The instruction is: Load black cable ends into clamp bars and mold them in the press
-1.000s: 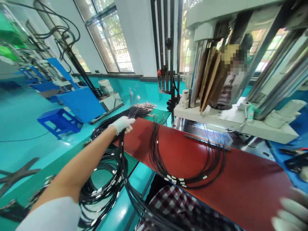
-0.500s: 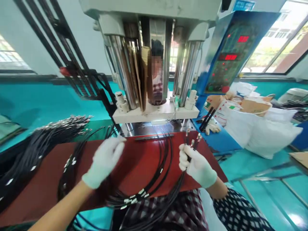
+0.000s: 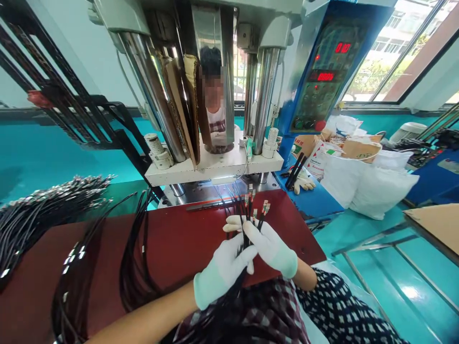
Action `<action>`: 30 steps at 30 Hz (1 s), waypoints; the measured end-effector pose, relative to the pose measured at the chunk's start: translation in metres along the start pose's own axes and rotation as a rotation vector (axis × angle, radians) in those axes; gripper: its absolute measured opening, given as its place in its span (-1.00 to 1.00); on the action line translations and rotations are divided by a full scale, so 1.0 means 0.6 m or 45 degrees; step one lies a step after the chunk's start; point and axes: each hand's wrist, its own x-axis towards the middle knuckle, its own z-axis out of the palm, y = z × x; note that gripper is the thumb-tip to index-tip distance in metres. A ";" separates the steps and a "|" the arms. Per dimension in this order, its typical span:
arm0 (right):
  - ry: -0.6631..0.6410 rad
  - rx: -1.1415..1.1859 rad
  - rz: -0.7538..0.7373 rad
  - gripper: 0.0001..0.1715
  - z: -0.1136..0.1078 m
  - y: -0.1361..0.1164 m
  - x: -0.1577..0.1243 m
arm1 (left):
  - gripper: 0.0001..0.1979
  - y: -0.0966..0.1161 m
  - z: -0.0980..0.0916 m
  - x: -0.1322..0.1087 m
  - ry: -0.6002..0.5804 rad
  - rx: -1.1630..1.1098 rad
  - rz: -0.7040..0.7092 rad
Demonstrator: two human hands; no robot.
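Note:
Both of my gloved hands are close together over the front of the dark red board [image 3: 172, 239]. My right hand [image 3: 274, 248] grips a bunch of black cables [image 3: 247, 241] just below their ends. Small metal connectors [image 3: 265, 208] stick up above its fingers. My left hand [image 3: 224, 265] meets it from the left, with its thumb and fingers closed around the same bunch lower down. The lower lengths of the cables drop toward my lap, partly hidden by my left hand and arm. Other thin cables run from behind my hands to the press [image 3: 215, 167].
Black cable loops [image 3: 134, 258] lie on the board's left, beside a tagged bundle [image 3: 73, 258]. A large cable pile [image 3: 32, 215] is at far left. Right of the press are a control box [image 3: 322, 71], a blue table [image 3: 319, 205] with a glove, and white sacks [image 3: 373, 186].
My left hand has come from the left side across to my right hand and closed on the cables. The view has shifted, so the press appears further left.

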 end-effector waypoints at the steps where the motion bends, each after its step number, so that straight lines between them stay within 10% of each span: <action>1: -0.007 -0.016 0.004 -0.43 -0.001 0.000 -0.001 | -0.58 0.003 -0.001 0.000 -0.004 0.007 0.008; 15: 0.395 0.246 0.026 -0.27 0.004 -0.020 0.007 | -0.39 0.021 -0.015 -0.029 -0.246 -0.012 -0.116; 25: 0.304 0.527 0.241 -0.53 0.006 -0.005 0.022 | -0.52 -0.016 -0.011 -0.023 -0.199 0.162 0.019; 30: 0.248 0.551 0.404 -0.43 -0.024 0.029 0.025 | -0.93 -0.050 -0.139 0.057 0.638 0.459 0.103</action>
